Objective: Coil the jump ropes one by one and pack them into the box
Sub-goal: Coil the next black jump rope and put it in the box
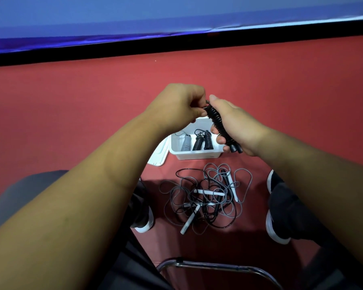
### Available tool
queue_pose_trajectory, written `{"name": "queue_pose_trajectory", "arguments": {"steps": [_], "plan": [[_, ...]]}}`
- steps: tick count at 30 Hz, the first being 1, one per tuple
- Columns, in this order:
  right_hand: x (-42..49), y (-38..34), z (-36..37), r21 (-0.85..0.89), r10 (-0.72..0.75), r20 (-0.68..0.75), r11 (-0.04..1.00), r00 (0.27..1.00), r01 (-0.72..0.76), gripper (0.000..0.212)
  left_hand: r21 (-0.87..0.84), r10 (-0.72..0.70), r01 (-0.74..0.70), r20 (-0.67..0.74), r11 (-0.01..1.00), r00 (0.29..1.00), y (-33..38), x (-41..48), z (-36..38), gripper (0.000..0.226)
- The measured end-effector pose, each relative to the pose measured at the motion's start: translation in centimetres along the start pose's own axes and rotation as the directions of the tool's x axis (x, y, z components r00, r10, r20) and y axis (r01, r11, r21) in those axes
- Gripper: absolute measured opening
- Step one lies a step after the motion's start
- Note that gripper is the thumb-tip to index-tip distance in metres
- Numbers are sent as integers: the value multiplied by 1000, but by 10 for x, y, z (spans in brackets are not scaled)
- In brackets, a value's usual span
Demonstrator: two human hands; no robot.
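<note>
red floor [281, 97] below; right fingers [214, 130] wrap the coiled black rope [216, 119], left fingers [195, 99] seemingly pinch its end.

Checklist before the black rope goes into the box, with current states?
1. Coil tight: ok, black rope is wound evenly along its handles.
2. Loose end secured: cannot tell, left hand pinches the top end and covers it.
3. Grip: ok, right hand wraps the bundle.
4. Box open: ok, lid lies beside it.
5. Room inside: cannot tell, three coiled ropes inside, right side hidden by the hand.
6. Pile finished: not ok, tangled pile lies on the floor.
</note>
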State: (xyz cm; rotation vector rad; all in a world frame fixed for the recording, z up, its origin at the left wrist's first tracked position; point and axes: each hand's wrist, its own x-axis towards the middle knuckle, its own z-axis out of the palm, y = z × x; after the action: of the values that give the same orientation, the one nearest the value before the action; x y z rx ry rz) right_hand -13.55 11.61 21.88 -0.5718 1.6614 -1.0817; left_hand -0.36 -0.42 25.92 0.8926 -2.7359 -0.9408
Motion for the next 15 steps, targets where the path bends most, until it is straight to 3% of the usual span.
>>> {"name": "queue_pose_trajectory", "arguments": {"steps": [3, 5, 7, 8, 10, 13, 15], "plan": [[3, -1, 1, -11, 1, -28, 1000, 1000, -1, 37, 127, -23, 33, -75, 991, 997, -3, 5, 1, 15], [5, 0, 2, -14, -14, -44, 1000, 999, 13, 37, 140, -111, 123, -91, 982, 990, -5, 6, 5, 27], [4, 0, 1, -18, -27, -66, 1000, 997, 26, 38, -155, -257, 242, -80, 958, 963, -4, 4, 10, 41], [4, -1, 1, -17, -36, -74, 999, 997, 35, 37, -403, -323, 279, -46, 872, 945, -3, 3, 11, 42], [3, -2, 2, -10, -69, -78, 998, 995, 68, 36, -753, -408, 295, 38, 588, 912, 0, 1, 11, 37], [1, -3, 4, -21, -125, -71, 992, 990, 123, 36, -916, -506, 296, 126, 271, 853, -1, 2, 14, 29], [1, -3, 6, -44, -144, -71, 989, 987, 141, 36, -932, -554, 310, 161, 186, 817, -4, 3, 19, 32]]}}
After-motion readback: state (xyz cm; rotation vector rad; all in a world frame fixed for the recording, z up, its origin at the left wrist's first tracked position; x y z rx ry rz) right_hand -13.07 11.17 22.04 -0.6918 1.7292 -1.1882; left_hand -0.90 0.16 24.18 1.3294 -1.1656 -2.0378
